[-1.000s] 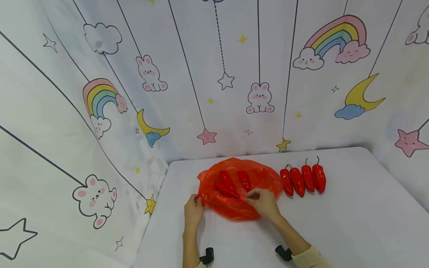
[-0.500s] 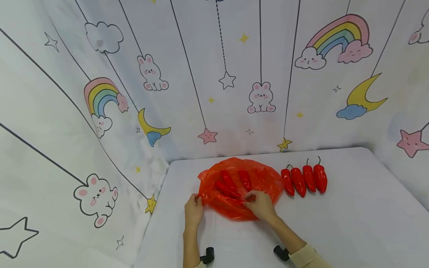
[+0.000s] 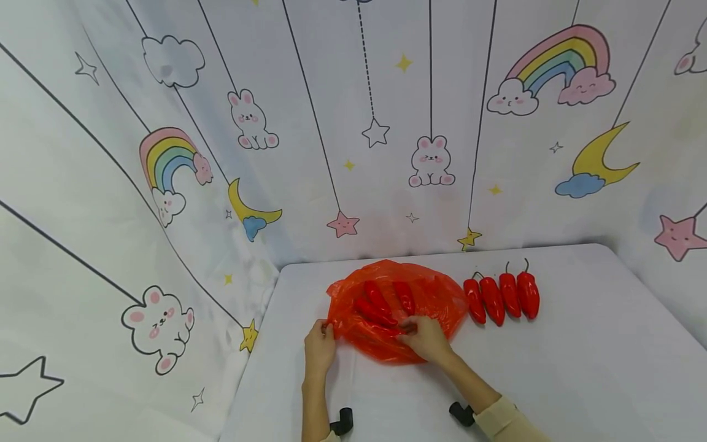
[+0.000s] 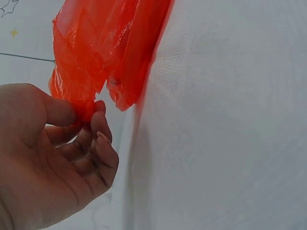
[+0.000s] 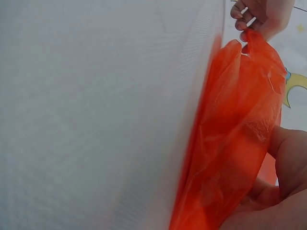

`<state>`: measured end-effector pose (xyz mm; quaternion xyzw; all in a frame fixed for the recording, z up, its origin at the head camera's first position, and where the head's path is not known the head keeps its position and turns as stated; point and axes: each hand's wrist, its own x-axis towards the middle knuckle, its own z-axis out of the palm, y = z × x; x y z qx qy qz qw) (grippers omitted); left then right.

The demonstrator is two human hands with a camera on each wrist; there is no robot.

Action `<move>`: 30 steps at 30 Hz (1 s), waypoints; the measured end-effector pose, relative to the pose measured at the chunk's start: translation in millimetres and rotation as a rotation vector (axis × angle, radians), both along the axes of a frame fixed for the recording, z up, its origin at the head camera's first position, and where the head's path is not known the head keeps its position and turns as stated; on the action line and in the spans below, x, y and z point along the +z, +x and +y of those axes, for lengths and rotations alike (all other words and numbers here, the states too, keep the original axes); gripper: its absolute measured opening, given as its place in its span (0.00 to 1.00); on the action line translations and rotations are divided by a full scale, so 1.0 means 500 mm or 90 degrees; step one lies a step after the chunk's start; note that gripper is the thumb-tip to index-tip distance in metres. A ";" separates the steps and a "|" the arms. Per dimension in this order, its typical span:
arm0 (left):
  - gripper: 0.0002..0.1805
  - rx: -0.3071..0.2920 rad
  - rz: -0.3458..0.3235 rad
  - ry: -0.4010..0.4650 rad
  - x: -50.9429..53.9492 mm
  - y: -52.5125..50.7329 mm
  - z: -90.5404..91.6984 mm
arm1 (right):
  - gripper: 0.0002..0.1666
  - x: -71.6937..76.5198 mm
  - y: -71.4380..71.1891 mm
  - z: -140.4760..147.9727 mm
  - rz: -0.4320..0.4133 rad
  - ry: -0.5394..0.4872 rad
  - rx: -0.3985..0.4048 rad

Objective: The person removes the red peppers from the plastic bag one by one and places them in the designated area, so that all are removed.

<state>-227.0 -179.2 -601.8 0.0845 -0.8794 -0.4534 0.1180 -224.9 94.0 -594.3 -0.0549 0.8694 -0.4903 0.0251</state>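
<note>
The red plastic bag (image 3: 381,350) lies on the bench left of the pepper row, its mouth spread wide and facing up, and through my head view I count three red peppers (image 3: 377,298) plainly inside it, two close together on the left and one apart on the right, tips toward the person. I see both hands on it: the left hand (image 3: 319,347) pinches the bag's left edge, and my left wrist view shows the thumb pressing a gathered bit of film against the fingers; the right hand (image 3: 428,337) pinches the near rim, and in my right wrist view the film runs between its thumb and fingers. Just beside the bag's right side I have a row of four red peppers (image 3: 493,301), lying side by side with their thin stems pointing away from the person. All of this sits on the white bench (image 3: 585,344). Nearer the person I make out two black fittings (image 3: 345,420), one by each forearm, and a pale sleeve (image 3: 508,420) on the right arm. Behind the bench I see a white backdrop (image 3: 309,233) printed with rabbits, rainbows, moons and stars
</note>
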 end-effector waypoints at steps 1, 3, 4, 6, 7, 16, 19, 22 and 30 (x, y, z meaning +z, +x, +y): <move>0.08 0.001 0.001 -0.001 -0.001 0.000 0.000 | 0.18 -0.001 -0.001 0.001 -0.001 -0.005 0.004; 0.08 0.000 0.003 0.000 -0.001 0.000 0.001 | 0.18 0.000 -0.002 0.002 0.000 -0.007 0.015; 0.08 0.000 0.004 0.001 -0.001 0.000 0.001 | 0.18 0.000 -0.003 0.003 0.000 -0.006 0.020; 0.08 0.001 0.003 0.005 -0.001 0.001 0.001 | 0.17 -0.001 -0.005 0.004 0.006 -0.001 0.030; 0.08 0.001 0.003 0.005 -0.001 0.001 0.001 | 0.16 -0.002 -0.007 0.004 0.005 0.001 0.033; 0.08 -0.006 0.004 0.007 -0.001 0.002 0.002 | 0.14 -0.010 -0.007 0.004 -0.029 -0.029 0.048; 0.08 -0.007 0.000 0.009 -0.003 0.002 0.002 | 0.13 -0.011 -0.004 0.004 -0.035 -0.029 0.048; 0.09 -0.008 0.001 0.006 -0.003 0.002 0.002 | 0.13 -0.010 -0.003 0.004 -0.033 -0.025 0.036; 0.09 -0.003 0.001 0.007 0.004 0.004 0.004 | 0.14 -0.003 0.001 0.004 -0.026 -0.051 -0.014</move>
